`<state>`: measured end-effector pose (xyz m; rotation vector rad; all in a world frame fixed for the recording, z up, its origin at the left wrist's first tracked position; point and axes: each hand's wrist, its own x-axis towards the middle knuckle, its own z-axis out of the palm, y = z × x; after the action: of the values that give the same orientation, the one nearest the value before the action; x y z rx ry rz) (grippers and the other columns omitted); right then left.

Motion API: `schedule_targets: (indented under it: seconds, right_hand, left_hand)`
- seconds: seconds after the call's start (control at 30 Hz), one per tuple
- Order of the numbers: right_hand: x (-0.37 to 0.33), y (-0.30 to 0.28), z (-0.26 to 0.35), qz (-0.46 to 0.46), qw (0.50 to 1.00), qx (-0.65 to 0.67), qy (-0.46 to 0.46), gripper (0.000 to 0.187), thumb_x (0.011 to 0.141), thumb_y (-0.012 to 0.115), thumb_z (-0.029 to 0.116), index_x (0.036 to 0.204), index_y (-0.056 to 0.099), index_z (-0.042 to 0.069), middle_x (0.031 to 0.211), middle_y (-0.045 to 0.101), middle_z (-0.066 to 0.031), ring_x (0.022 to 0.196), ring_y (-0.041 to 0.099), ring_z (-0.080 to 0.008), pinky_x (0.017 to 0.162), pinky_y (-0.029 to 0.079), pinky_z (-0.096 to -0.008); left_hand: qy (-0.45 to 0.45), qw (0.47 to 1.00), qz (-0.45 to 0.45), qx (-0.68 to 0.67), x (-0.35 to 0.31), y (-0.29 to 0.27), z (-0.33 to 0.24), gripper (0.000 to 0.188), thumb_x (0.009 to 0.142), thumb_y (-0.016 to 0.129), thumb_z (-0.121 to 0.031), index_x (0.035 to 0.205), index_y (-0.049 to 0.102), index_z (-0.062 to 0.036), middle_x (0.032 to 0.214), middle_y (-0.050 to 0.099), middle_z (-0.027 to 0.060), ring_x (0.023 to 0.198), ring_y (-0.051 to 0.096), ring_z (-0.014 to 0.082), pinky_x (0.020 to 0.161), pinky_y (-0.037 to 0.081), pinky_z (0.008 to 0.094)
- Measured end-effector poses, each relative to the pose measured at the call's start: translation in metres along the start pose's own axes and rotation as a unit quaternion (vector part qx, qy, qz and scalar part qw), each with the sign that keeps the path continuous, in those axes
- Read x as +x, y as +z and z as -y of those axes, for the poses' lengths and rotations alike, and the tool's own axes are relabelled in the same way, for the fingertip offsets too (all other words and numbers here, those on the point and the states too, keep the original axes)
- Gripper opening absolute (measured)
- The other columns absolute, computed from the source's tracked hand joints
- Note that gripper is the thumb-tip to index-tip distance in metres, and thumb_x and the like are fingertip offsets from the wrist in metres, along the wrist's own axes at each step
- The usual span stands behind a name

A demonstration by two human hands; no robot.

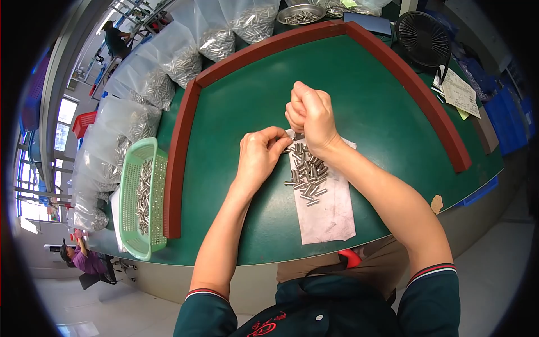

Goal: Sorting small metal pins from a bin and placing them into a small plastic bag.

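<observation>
A heap of small metal pins [307,175] lies on a stained, pale pink cloth [327,224] in front of me on the green tabletop. My left hand [260,153] is at the cloth's far left corner, thumb and forefinger pinched together beside the pins. What sits between those fingertips is too small to make out. My right hand [312,115] is closed in a fist just above the far end of the heap. A dark bit shows below the fist, but whatever the fist holds is hidden.
A reddish-brown raised border [184,151] frames the work area on three sides. Left of it stands a green plastic basket [158,197] of pins. Clear bags of metal pins [185,64] line the outside. A metal bowl [301,15] and black fan [424,38] stand at the back.
</observation>
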<state>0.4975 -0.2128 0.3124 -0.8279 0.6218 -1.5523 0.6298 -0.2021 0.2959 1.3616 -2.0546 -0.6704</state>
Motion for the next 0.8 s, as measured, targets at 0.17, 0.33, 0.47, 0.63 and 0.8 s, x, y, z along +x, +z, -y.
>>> schedule_targets:
  seconds: [0.17,0.33,0.47,0.63,0.8]
  right_hand:
    - [-0.001,-0.006,0.006,-0.014,0.998,0.057,0.011,0.043,0.09,0.035,0.025,0.051,0.024,0.014,0.04,0.021,0.0031,0.037,0.014,-0.0075,0.037,0.013,-0.025]
    - [-0.004,-0.013,0.011,0.007,0.998,0.059,0.007,0.043,0.09,0.034,0.025,0.05,0.023,0.014,0.039,0.021,0.0026,0.037,0.014,-0.0079,0.037,0.014,-0.0249]
    - [-0.004,-0.016,0.008,-0.001,0.999,0.049,0.014,0.043,0.09,0.033,0.025,0.05,0.023,0.014,0.039,0.02,0.0025,0.036,0.014,-0.008,0.036,0.013,-0.025]
    - [-0.006,-0.015,0.009,-0.009,0.999,0.043,0.018,0.042,0.09,0.034,0.024,0.051,0.023,0.014,0.04,0.02,0.003,0.037,0.014,-0.0078,0.036,0.013,-0.0249]
    - [-0.005,-0.015,0.009,-0.009,0.999,0.039,0.022,0.042,0.09,0.034,0.025,0.051,0.023,0.015,0.04,0.02,0.0036,0.037,0.015,-0.0076,0.036,0.013,-0.0247]
  left_hand:
    - [0.013,1.0,-0.007,-0.001,-0.004,-0.002,-0.001,0.009,0.076,0.063,-0.006,0.077,0.061,0.0028,0.052,0.045,0.0003,0.049,0.037,0.0054,0.044,0.032,0.0237]
    - [-0.138,0.929,-0.009,-0.343,-0.002,-0.015,0.002,0.015,0.085,0.058,-0.018,0.081,0.057,-0.0032,0.064,0.048,-0.0028,0.052,0.036,0.0054,0.049,0.03,0.0191]
    - [-0.115,0.684,0.035,-0.719,-0.003,-0.031,0.024,0.015,0.088,0.055,-0.021,0.088,0.053,-0.0064,0.075,0.051,0.0016,0.055,0.033,0.006,0.047,0.029,0.0185]
    - [-0.175,0.657,0.003,-0.733,-0.005,-0.041,0.021,0.012,0.086,0.055,-0.018,0.086,0.054,-0.0061,0.069,0.05,0.0017,0.053,0.034,0.0071,0.046,0.029,0.0189]
    - [-0.152,0.957,0.084,-0.234,-0.012,-0.051,0.016,0.018,0.085,0.056,-0.022,0.083,0.058,-0.0041,0.058,0.043,-0.0055,0.053,0.034,0.0024,0.047,0.027,0.0192]
